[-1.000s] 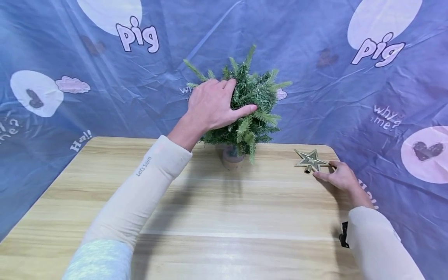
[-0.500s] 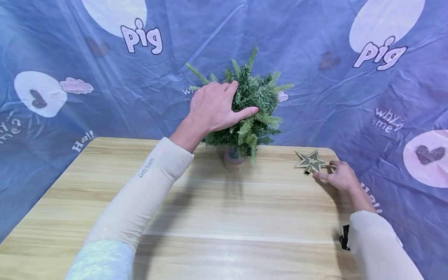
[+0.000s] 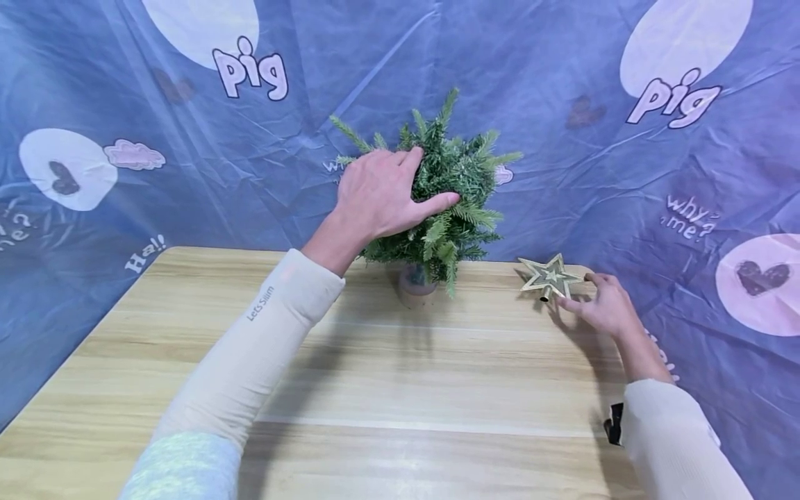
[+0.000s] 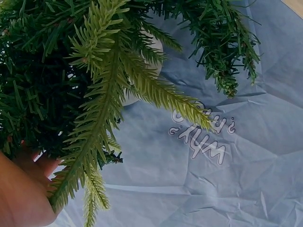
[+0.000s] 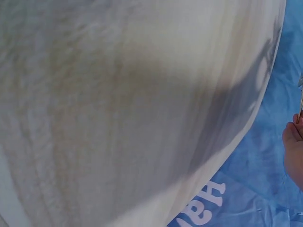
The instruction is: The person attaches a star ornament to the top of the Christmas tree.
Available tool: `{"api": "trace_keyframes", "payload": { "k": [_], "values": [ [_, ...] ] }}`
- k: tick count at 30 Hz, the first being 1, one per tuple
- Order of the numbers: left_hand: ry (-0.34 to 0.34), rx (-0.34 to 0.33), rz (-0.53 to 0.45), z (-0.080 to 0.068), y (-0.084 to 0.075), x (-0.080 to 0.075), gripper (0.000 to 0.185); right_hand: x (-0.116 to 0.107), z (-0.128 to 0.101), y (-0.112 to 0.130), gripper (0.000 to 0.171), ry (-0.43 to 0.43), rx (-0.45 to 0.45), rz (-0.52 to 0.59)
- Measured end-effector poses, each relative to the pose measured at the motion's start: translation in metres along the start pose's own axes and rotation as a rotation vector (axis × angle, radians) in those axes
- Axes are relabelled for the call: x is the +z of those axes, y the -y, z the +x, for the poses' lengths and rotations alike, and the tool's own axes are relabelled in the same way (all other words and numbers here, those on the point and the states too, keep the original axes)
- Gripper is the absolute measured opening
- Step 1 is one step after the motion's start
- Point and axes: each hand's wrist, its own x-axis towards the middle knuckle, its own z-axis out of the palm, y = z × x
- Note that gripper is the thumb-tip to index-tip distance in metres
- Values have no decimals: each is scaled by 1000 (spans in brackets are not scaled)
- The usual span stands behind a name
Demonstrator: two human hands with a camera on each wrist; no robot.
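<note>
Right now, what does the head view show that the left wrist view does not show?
Only the head view shows the whole scene: the left hand gripping the top branches of the small green tree, its pot on the wooden table, and the right hand pinching the gold star near the table's far right corner. Only the left wrist view shows the branches from below and close, with "why me" print on the cloth seen upside down behind them. Both views share the tree, part of the left hand and the blue cloth.
</note>
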Motion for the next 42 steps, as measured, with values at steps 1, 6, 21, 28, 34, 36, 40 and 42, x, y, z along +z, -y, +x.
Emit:
{"api": "trace_keyframes", "payload": {
  "k": [1, 6, 21, 28, 34, 36, 40, 42],
  "values": [
    [-3, 1, -1, 0, 0, 0, 105, -1, 0, 1, 101, -6, -5, 3],
    [-2, 0, -4, 0, 0, -1, 105, -4, 1, 8, 100, -25, -27, 11],
    [-30, -30, -25, 0, -3, 2, 101, -13, 2, 31, 91, -110, -76, 51],
    [-37, -56, -60, -1, -4, 4, 102, -20, 3, 45, 91, -142, -121, 67],
    [-26, -72, -87, -2, -3, 4, 103, -25, 3, 54, 92, -167, -136, 65],
    [-32, -73, -90, -3, -3, 5, 103, -27, 3, 56, 91, -176, -143, 68],
    [-38, -74, -99, -3, -3, 5, 102, -28, 4, 61, 88, -201, -156, 77],
    [-41, -77, -105, -3, -3, 6, 102, -29, 5, 63, 87, -215, -161, 80]
  ]
}}
